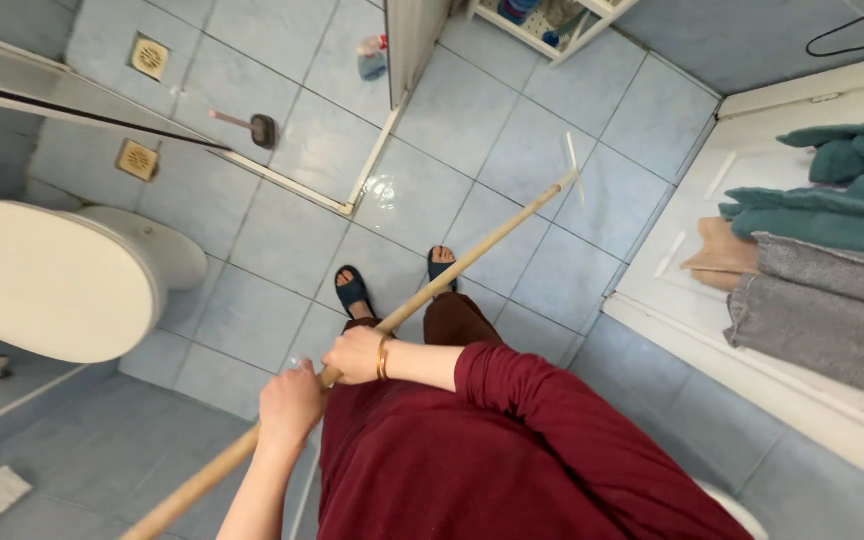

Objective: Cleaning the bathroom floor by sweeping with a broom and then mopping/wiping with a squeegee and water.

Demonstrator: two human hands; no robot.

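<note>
pole: long wooden squeegee pole runs diagonally across the person's body, lower end out of view bottom-left, head end out over the tiles.
squeegee head: thin pale blade sits crosswise at the far tip, on or just above the wet blue floor tiles; contact unclear.
right hand: right hand wraps the pole higher up, fingers clenched round it, gold bangle at the wrist; looks like the steering grip.
left hand: left hand grasps the pole just below the right, fingers closed round it; likely the pushing grip.
stance: sandalled feet stand under the pole.
toilet: white toilet, lid down, well left of the pole.
towels: teal and grey towels hang right of the pole, off the floor.
</note>
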